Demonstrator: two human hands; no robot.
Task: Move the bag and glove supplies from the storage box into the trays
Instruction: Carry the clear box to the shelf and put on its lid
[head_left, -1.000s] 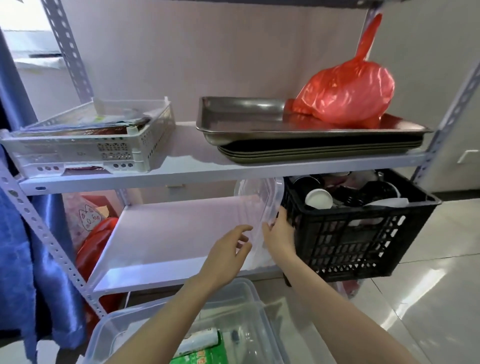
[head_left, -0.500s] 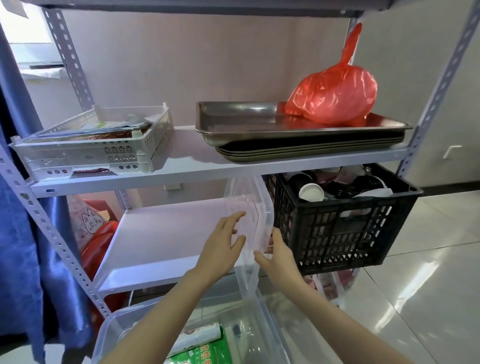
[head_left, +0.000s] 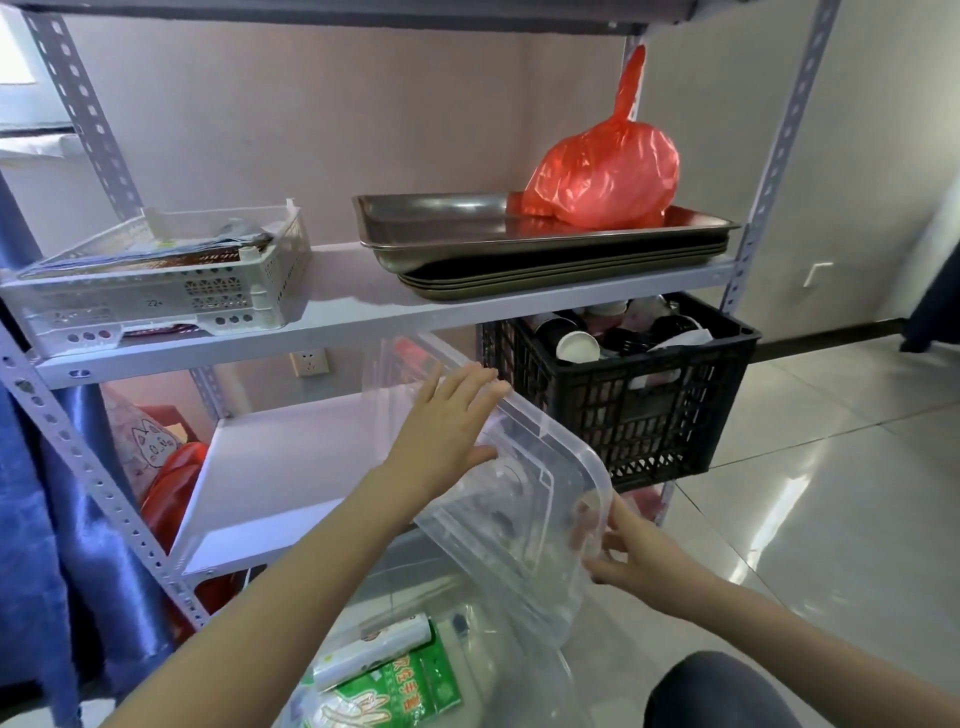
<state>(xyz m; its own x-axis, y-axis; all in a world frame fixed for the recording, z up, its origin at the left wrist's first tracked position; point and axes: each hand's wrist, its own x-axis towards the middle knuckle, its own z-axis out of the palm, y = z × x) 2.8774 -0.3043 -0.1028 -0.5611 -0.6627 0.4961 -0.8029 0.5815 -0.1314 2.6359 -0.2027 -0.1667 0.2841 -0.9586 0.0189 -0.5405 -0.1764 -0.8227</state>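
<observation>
A clear plastic lid (head_left: 524, 499) tilts between my hands in front of the lower shelf. My left hand (head_left: 441, 431) lies flat against its upper left side, fingers straight. My right hand (head_left: 621, 545) holds its lower right corner from behind, fingers curled on the rim. Below, the clear storage box (head_left: 524, 670) stands on the floor. Inside it lie a green glove packet (head_left: 400, 691) and a white roll of bags (head_left: 371, 652). Steel trays (head_left: 441, 223) are stacked on the upper shelf, with a red bag (head_left: 608, 179) on the top one.
A white perforated basket (head_left: 156, 291) sits upper left on the shelf. A black crate (head_left: 623, 395) of cups fills the lower shelf's right side, close behind the lid. Grey shelf posts (head_left: 769, 171) frame both sides. Blue cloth (head_left: 31, 493) hangs at left. My knee (head_left: 722, 696) is bottom right.
The lid has swung from upright beside the crate to a tilt toward me. My right hand dropped to its lower corner. My left hand now presses on it.
</observation>
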